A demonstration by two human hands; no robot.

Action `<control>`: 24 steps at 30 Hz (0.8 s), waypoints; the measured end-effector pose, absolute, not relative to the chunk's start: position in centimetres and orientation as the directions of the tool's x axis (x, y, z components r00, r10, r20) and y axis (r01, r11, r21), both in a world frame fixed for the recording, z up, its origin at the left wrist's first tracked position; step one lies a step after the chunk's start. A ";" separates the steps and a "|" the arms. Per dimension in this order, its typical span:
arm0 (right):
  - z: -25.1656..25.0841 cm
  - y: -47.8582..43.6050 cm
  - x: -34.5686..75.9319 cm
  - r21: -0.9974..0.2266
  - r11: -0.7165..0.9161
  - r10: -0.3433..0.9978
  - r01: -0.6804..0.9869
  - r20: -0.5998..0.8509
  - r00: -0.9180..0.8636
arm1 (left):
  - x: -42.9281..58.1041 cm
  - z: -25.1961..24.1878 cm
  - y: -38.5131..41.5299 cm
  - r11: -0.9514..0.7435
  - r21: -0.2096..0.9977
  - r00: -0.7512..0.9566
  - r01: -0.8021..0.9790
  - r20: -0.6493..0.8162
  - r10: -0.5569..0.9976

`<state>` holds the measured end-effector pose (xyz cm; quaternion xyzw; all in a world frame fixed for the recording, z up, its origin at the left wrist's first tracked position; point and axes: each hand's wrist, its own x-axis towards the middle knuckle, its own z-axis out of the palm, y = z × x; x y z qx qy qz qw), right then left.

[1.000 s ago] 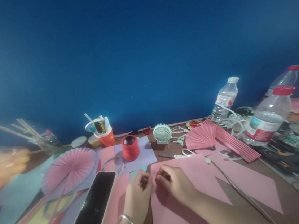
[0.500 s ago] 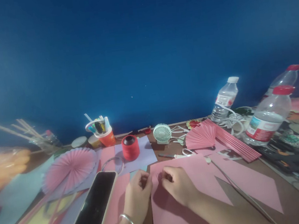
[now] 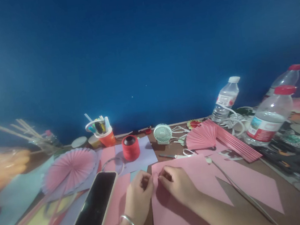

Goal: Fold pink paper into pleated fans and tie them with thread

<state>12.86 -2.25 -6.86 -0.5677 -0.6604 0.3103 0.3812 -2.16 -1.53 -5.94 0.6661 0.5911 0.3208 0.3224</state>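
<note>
Both hands are close together over the left edge of a large pink paper sheet [image 3: 189,213]. My left hand [image 3: 139,190], with a silver bangle on its wrist, has its fingers curled and pinched; what they hold is hidden. Just across from it, my right hand [image 3: 178,185] is above the sheet, thumb and forefinger pressed together. Whatever lies in that pinch is too small to make out. A narrow gap separates the two hands. Left of my left hand lies a black-screened phone [image 3: 92,210].
Behind the hands stand a red thread spool [image 3: 130,148], a small green fan [image 3: 163,134] and a red cup [image 3: 107,138] of pens. Pleated pink paper [image 3: 202,137] lies at right, near water bottles [image 3: 270,121]. A pink paper rosette [image 3: 71,169] lies left.
My right hand has moved slightly left, narrowing the gap to my left hand. The left hand has hardly moved.
</note>
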 end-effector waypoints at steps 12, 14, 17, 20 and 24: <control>-6.4 -2.4 13.0 -0.845 0.123 0.989 0.520 0.145 0.002 | -2.2 -5.9 -1.6 -0.099 0.825 0.089 0.557 0.060 0.994; -6.3 -2.4 12.9 -0.831 0.115 0.990 0.544 0.140 0.004 | -2.2 -5.9 -1.7 -0.111 0.817 0.099 0.565 0.067 0.993; -6.4 -2.3 12.9 -0.827 0.120 0.990 0.550 0.140 -0.006 | -2.2 -5.8 -1.8 -0.121 0.814 0.111 0.568 0.070 0.991; -6.4 -2.3 12.9 -0.831 0.133 0.990 0.540 0.141 -0.026 | -2.1 -5.8 -1.7 -0.129 0.816 0.114 0.563 0.078 0.990; -6.3 -2.3 12.9 -0.834 0.137 0.989 0.534 0.150 -0.021 | -2.1 -5.7 -1.7 -0.116 0.817 0.106 0.564 0.068 0.992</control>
